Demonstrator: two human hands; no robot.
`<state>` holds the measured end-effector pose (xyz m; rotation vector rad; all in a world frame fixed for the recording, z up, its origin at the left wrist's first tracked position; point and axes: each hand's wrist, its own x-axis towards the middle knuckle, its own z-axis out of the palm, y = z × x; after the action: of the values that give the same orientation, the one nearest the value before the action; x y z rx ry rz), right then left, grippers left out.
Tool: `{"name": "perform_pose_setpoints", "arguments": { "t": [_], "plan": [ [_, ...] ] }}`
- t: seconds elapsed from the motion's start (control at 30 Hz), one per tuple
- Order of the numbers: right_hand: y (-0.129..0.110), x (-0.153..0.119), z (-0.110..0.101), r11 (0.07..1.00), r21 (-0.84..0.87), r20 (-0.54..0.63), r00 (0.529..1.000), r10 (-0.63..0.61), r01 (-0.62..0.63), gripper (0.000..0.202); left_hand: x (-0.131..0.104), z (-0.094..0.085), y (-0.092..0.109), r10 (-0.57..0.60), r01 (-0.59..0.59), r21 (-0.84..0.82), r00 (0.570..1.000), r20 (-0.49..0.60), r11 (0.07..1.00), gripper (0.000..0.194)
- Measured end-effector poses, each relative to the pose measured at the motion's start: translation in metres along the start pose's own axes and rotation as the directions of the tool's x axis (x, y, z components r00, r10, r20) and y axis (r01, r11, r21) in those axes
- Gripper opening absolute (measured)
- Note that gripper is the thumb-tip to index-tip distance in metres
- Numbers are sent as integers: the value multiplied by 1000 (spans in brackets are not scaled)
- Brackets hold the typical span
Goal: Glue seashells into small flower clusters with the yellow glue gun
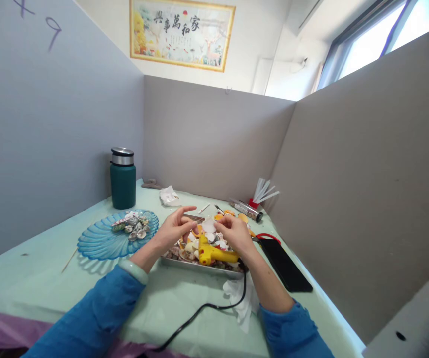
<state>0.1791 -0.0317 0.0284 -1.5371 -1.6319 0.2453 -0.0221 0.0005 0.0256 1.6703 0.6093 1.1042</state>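
Both hands are over a metal tray heaped with shells. My right hand is closed in a pinch on the edge of a pale, whitish shell. To its left, my left hand has its index finger stretched out, with the thumb and other fingers bent close by; whether anything small is between them cannot be made out. A yellow glue gun lies on the shells below the hands, its black cord running toward the front edge. Orange shells lie beyond the tray.
A blue scalloped plate with a shell cluster and a green bottle stand left. At right are a black phone, glue sticks and a clear tube. Crumpled tissue lies in front; grey partitions surround the table.
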Motion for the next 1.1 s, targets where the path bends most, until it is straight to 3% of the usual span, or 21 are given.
{"name": "perform_pose_setpoints", "arguments": {
  "t": [0.33, 0.77, 1.1],
  "plan": [
    [-5, -5, 10, 979, 191, 95, 994, 57, -75, 15, -1, -1, -1, 16, -17, 36, 999, 29, 999, 55],
    [-6, -7, 6, 962, 243, 192, 978, 78, -124, 18, -3, -3, -2, 17, -19, 10, 992, 122, 1000, 58],
    [-10, -9, 0, 955, 272, 212, 975, 64, -121, 16, -1, -4, -4, -2, -7, 70, 991, 132, 998, 58]
  ]
}}
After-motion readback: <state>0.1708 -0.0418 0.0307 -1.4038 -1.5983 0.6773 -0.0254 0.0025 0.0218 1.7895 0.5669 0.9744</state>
